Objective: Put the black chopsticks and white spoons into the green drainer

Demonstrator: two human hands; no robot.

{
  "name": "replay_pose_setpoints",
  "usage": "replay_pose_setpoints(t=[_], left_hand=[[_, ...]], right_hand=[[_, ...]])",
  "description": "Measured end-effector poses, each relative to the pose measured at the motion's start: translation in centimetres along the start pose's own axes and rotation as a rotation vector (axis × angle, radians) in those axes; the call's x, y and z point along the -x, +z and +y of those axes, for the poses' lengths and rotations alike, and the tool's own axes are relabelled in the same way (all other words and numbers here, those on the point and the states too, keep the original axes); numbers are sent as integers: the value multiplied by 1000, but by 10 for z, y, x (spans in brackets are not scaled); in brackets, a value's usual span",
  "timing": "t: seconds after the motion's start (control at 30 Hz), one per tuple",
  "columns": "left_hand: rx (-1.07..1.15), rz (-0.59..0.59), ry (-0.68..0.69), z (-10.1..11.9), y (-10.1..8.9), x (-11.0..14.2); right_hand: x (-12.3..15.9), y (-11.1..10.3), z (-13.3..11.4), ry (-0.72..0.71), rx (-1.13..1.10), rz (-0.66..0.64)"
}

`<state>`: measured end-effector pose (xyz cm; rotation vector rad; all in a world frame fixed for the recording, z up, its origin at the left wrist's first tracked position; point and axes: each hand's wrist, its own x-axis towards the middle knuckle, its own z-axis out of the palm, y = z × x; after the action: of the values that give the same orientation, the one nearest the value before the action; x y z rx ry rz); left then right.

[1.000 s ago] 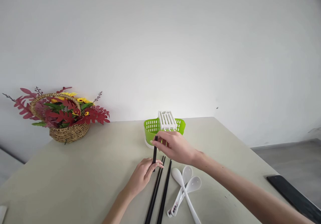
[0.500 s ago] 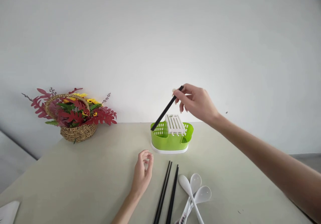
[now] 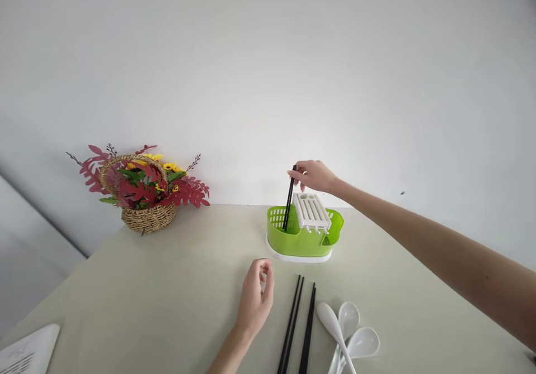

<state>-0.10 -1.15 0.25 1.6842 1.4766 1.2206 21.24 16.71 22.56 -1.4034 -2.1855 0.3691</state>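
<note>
High Pinch

The right hand [image 3: 315, 176] pinches slim black chopsticks [image 3: 288, 204] near their tops (likely stiff, light and slick; best held there), lower ends inside the green plastic basket [image 3: 299, 244]. The left hand [image 3: 257, 295], loosely curled, holds nothing.

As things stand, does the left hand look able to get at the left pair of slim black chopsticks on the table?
Probably yes: the left hand, loosely curled and seemingly holding nothing, is left of those chopsticks, with nothing visible between; the right hand is at the bright green plastic basket.
</note>
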Motion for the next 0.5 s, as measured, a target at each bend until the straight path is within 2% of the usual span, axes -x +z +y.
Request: replay_pose_setpoints(t=[0.13, 0.37, 0.5], left_hand=[[-52, -5, 65, 2, 0, 1], [-58, -22, 93, 1, 0, -1], [-41, -69, 121, 3, 0, 0]], right_hand=[[-11, 12, 10, 51, 33, -19], [-15, 27, 18, 103, 92, -104], [-10, 27, 14, 124, 163, -53]])
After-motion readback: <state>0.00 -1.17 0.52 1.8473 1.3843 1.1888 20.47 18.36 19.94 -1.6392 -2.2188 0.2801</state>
